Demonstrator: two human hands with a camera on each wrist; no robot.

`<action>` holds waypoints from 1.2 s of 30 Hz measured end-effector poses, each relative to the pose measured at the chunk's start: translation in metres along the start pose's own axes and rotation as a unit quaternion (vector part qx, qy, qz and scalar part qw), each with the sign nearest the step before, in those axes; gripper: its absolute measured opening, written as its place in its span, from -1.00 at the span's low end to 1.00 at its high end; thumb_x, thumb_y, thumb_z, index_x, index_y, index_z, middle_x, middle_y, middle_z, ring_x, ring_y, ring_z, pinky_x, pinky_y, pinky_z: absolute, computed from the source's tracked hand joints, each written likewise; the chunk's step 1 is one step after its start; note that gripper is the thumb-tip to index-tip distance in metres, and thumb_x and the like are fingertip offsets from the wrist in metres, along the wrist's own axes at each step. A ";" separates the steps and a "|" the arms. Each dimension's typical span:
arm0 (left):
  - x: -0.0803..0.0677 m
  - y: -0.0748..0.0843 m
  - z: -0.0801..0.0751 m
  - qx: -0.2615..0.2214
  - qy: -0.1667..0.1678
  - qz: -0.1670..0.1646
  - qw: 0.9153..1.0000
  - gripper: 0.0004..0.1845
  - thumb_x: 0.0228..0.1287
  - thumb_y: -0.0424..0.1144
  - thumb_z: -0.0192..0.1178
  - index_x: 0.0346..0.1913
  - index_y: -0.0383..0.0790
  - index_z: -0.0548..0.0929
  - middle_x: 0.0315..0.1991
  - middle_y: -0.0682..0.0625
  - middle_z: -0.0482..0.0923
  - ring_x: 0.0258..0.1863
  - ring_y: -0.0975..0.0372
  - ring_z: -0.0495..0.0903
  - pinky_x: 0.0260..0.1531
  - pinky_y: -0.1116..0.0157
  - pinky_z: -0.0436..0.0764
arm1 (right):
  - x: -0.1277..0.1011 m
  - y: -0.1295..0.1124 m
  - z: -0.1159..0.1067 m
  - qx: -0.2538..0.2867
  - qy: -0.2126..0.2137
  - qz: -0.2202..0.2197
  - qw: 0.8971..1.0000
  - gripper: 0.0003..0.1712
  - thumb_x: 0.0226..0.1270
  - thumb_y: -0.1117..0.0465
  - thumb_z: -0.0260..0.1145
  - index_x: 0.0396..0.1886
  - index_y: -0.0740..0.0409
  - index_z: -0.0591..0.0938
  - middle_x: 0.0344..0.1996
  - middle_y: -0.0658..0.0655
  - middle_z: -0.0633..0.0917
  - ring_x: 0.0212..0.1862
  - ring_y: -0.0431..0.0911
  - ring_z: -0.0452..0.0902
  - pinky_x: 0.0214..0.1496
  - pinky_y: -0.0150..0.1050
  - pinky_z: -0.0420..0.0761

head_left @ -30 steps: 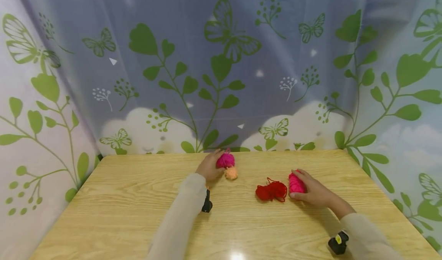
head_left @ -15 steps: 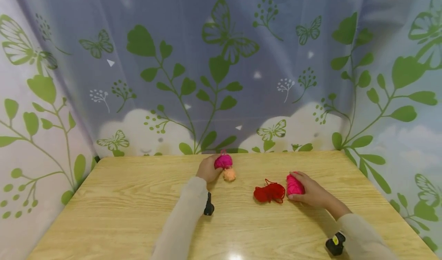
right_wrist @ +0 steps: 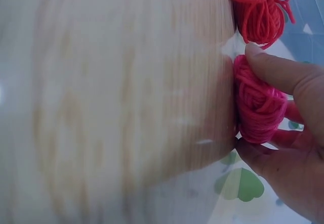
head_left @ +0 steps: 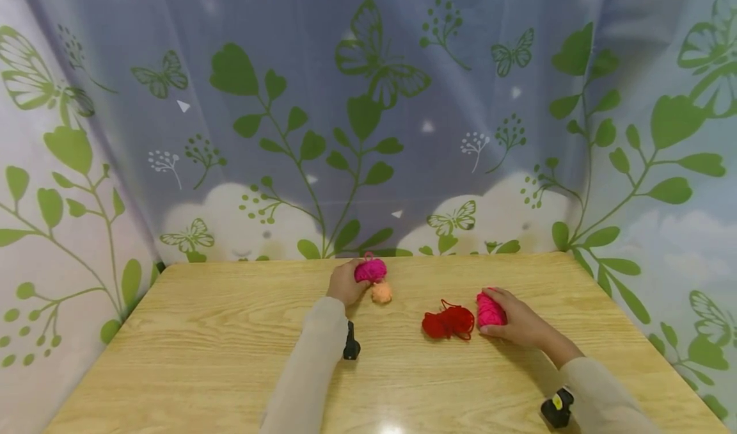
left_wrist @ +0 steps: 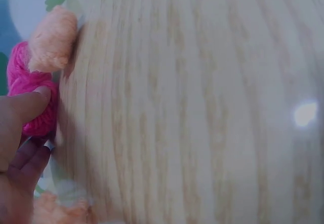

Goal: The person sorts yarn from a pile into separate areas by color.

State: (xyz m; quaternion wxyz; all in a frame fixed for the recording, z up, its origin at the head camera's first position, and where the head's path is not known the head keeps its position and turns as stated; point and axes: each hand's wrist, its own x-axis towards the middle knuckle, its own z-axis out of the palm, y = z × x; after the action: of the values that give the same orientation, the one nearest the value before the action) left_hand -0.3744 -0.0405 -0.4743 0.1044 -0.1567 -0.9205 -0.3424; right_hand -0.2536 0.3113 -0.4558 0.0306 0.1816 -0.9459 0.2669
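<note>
My left hand (head_left: 344, 283) grips a magenta ball of yarn (head_left: 371, 270) near the table's back edge. In the left wrist view the thumb lies over that magenta yarn. A small peach ball of yarn (head_left: 381, 292) sits against its near side. Over on the right, my right hand (head_left: 521, 320) holds a hot pink ball of yarn (head_left: 491, 308) on the table, thumb on one side and fingers round the other, as the right wrist view shows. Just left of it lies a red bundle of yarn (head_left: 448, 322) with loose loops, close but apart.
A second peach piece of yarn (left_wrist: 61, 211) shows at the bottom of the left wrist view; the left arm hides it in the head view. The wooden table (head_left: 230, 338) backs onto a printed curtain (head_left: 276, 216), with more printed cloth at both sides.
The whole head view has shifted slightly left and down. Both hands stay on their yarn balls; the magenta ball has edged slightly left relative to the peach one.
</note>
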 end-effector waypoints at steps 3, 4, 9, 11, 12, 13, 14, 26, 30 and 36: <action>0.000 0.002 0.000 -0.004 0.003 -0.006 1.000 -0.54 0.08 -0.36 0.41 0.09 -0.32 0.60 -0.01 -0.24 0.63 0.00 -0.10 0.59 0.03 0.04 0.56 | 0.000 0.000 0.000 -0.002 0.000 -0.001 1.000 -0.09 0.09 0.12 0.49 0.29 0.53 0.29 0.19 0.59 0.34 0.16 0.42 0.35 0.14 0.26 0.43; 0.000 0.002 -0.001 -0.005 0.005 -0.008 1.000 -0.55 0.08 -0.38 0.40 0.08 -0.32 0.60 -0.02 -0.24 0.64 0.00 -0.10 0.59 0.03 0.05 0.56 | 0.000 0.000 0.000 -0.002 0.000 -0.001 1.000 -0.09 0.09 0.12 0.49 0.29 0.53 0.29 0.19 0.59 0.34 0.16 0.42 0.35 0.14 0.26 0.43; -0.001 0.006 -0.006 -0.006 0.015 -0.005 1.000 -0.59 0.07 -0.44 0.36 0.05 -0.31 0.64 -0.02 -0.23 0.64 0.00 -0.08 0.59 0.01 0.07 0.58 | 0.000 -0.002 0.001 0.001 0.001 0.004 1.000 -0.09 0.08 0.13 0.50 0.29 0.53 0.30 0.17 0.60 0.35 0.13 0.41 0.37 0.12 0.24 0.46; -0.001 0.006 -0.008 -0.011 0.025 -0.005 1.000 -0.60 0.07 -0.45 0.35 0.04 -0.32 0.65 -0.04 -0.22 0.65 -0.02 -0.06 0.61 -0.02 0.09 0.59 | 0.000 -0.003 0.001 0.004 0.000 0.006 1.000 -0.09 0.08 0.13 0.50 0.29 0.52 0.30 0.16 0.60 0.36 0.12 0.41 0.38 0.11 0.24 0.47; -0.001 0.006 -0.009 -0.014 0.029 -0.003 0.999 -0.61 0.07 -0.45 0.35 0.03 -0.32 0.65 -0.05 -0.22 0.66 -0.03 -0.04 0.61 -0.03 0.10 0.60 | 0.000 -0.004 0.000 0.004 0.000 0.006 1.000 -0.10 0.07 0.13 0.50 0.29 0.52 0.31 0.16 0.60 0.36 0.12 0.40 0.39 0.10 0.23 0.47; 0.000 0.006 -0.010 -0.018 0.033 -0.003 0.999 -0.62 0.08 -0.45 0.35 0.03 -0.33 0.66 -0.06 -0.22 0.66 -0.04 -0.03 0.62 -0.04 0.10 0.60 | 0.000 -0.004 0.000 0.003 0.000 0.007 1.000 -0.10 0.07 0.13 0.50 0.29 0.52 0.31 0.16 0.59 0.36 0.11 0.40 0.39 0.10 0.23 0.47; 0.000 0.006 -0.011 -0.025 0.035 -0.010 0.999 -0.62 0.09 -0.44 0.35 0.03 -0.33 0.65 -0.06 -0.22 0.66 -0.04 -0.03 0.62 -0.04 0.11 0.61 | 0.000 -0.005 0.000 0.002 -0.001 0.007 1.000 -0.10 0.07 0.12 0.50 0.29 0.52 0.31 0.16 0.59 0.37 0.11 0.40 0.39 0.10 0.23 0.48; -0.004 0.022 -0.030 -0.033 0.069 -0.018 0.997 -0.61 0.06 -0.41 0.41 0.01 -0.35 0.66 -0.18 -0.21 0.68 -0.20 0.02 0.65 -0.20 0.12 0.64 | -0.001 -0.004 0.002 0.009 0.003 0.010 1.000 -0.09 0.06 0.11 0.51 0.29 0.51 0.32 0.14 0.54 0.40 0.05 0.32 0.45 0.04 0.17 0.54; -0.008 0.028 -0.039 -0.030 0.055 -0.020 0.998 -0.59 0.09 -0.38 0.40 0.05 -0.32 0.64 -0.20 -0.18 0.68 -0.25 0.07 0.63 -0.27 0.18 0.62 | 0.000 -0.003 0.003 0.002 0.012 0.009 1.000 -0.09 0.03 0.12 0.53 0.27 0.50 0.35 0.11 0.52 0.43 0.01 0.28 0.48 -0.01 0.12 0.57; -0.017 0.037 -0.051 -0.027 0.037 0.017 0.999 -0.57 0.08 -0.35 0.41 0.06 -0.34 0.63 -0.34 -0.12 0.62 -0.43 0.18 0.46 -0.43 0.31 0.46 | 0.002 -0.002 0.003 -0.003 0.022 0.015 1.000 -0.12 -0.04 0.18 0.57 0.23 0.48 0.39 0.05 0.49 0.48 -0.05 0.25 0.51 -0.07 0.08 0.59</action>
State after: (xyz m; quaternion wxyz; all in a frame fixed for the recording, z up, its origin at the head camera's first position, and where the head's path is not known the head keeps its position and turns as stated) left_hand -0.3404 -0.0517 -0.4190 0.1403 -0.1619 -0.9037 -0.3706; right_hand -0.2548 0.3076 -0.4569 0.0478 0.1614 -0.9485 0.2685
